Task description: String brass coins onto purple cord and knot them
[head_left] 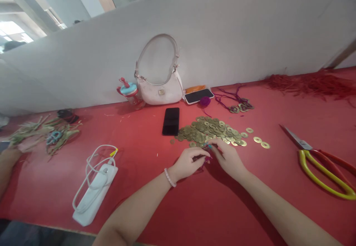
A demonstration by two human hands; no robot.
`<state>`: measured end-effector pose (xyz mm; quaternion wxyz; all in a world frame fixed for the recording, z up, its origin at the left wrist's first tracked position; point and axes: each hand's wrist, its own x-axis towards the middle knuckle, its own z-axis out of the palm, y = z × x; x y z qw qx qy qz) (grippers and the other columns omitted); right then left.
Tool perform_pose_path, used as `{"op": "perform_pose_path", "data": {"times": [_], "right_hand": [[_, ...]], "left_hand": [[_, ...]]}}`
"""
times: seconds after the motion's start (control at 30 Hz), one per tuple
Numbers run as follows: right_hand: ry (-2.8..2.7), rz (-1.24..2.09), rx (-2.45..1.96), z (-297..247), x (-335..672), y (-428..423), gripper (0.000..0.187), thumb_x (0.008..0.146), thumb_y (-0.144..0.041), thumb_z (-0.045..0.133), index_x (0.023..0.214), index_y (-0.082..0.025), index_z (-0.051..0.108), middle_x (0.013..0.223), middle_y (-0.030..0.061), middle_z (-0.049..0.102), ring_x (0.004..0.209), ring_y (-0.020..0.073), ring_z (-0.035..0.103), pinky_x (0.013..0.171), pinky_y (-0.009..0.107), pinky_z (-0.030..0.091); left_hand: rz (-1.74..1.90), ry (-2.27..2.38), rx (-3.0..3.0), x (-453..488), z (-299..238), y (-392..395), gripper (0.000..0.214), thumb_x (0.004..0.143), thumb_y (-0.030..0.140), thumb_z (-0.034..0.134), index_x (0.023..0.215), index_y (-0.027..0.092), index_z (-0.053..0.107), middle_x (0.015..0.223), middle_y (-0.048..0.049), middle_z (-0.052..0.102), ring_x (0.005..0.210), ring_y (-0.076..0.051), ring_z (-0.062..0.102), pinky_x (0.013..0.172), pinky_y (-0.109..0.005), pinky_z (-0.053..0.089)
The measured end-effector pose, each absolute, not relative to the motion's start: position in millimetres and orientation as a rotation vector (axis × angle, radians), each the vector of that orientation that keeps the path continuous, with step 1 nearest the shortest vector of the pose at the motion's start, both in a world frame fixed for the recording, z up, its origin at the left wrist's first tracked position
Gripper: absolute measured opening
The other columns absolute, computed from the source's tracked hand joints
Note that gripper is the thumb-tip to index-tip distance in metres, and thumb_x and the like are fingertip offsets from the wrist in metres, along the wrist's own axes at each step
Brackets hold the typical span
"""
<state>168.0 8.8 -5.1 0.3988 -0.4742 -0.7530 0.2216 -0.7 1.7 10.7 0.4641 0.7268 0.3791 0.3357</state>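
A pile of brass coins with holes (211, 131) lies on the red table (194, 205). Both my hands rest at the pile's near edge. My left hand (188, 163) has its fingers curled in a pinch, with a bit of purple thread (207, 159) between the two hands. My right hand (228, 157) is closed too, fingertips touching the coins and the thread. What exactly each hand pinches is too small to make out. A bead bracelet sits on my left wrist.
A black phone (170, 121) lies left of the coins. Behind are a white handbag (159, 86), a second phone (198, 95), purple cord with strung coins (237, 106), and red tassels (311, 82). Yellow-handled scissors (319, 158) lie right, a white power bank with cable (94, 190) left. Another person's arm (8, 164) at far left.
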Motion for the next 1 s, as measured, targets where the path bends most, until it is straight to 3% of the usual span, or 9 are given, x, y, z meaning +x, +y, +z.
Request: {"op": "perform_pose_path", "data": {"times": [0.3, 0.53, 0.67, 0.83, 1.0], "right_hand": [[-1.941, 0.539, -1.185, -9, 167, 10, 0.011, 0.087, -0.019, 0.039, 0.087, -0.021, 0.05, 0.079, 0.0039, 0.059, 0.073, 0.0166, 0.057, 0.065, 0.029, 0.047], [-1.903, 0.487, -1.091, -3, 167, 11, 0.01, 0.085, -0.016, 0.041, 0.087, -0.021, 0.05, 0.088, 0.0068, 0.054, 0.082, 0.0186, 0.052, 0.069, 0.032, 0.046], [-1.822, 0.516, -1.095, 1, 166, 9, 0.007, 0.084, -0.018, 0.042, 0.088, -0.02, 0.047, 0.093, 0.0081, 0.051, 0.086, 0.0195, 0.05, 0.071, 0.034, 0.045], [-1.874, 0.495, -1.075, 6, 167, 5, 0.008, 0.082, -0.018, 0.043, 0.075, -0.02, 0.046, 0.097, 0.0088, 0.049, 0.097, 0.0223, 0.048, 0.082, 0.04, 0.042], [-1.95, 0.509, -1.05, 3, 166, 4, 0.007, 0.08, -0.018, 0.046, 0.08, -0.02, 0.052, 0.105, 0.0098, 0.048, 0.094, 0.0212, 0.051, 0.081, 0.039, 0.045]], "left_hand": [[0.852, 0.894, 1.876, -2, 10, -1, 0.017, 0.077, 0.016, 0.051, 0.082, 0.016, 0.067, 0.075, -0.0058, 0.063, 0.07, -0.015, 0.057, 0.064, -0.023, 0.046], [0.849, 1.02, 1.596, 2, 7, -1, 0.017, 0.075, 0.025, 0.053, 0.079, 0.013, 0.066, 0.063, -0.0021, 0.056, 0.043, -0.006, 0.045, 0.04, -0.017, 0.035], [0.971, 1.127, 1.51, 3, 6, 4, 0.015, 0.072, 0.025, 0.056, 0.077, 0.013, 0.064, 0.063, -0.002, 0.057, 0.048, -0.007, 0.045, 0.044, -0.017, 0.037], [1.013, 1.14, 1.471, 3, 5, 6, 0.014, 0.071, 0.023, 0.056, 0.076, 0.012, 0.063, 0.063, -0.0021, 0.057, 0.05, -0.007, 0.043, 0.046, -0.018, 0.037], [1.042, 1.122, 1.448, 2, 1, 6, 0.015, 0.071, 0.025, 0.057, 0.078, 0.013, 0.062, 0.068, -0.0031, 0.058, 0.055, -0.009, 0.047, 0.051, -0.02, 0.041]]}}
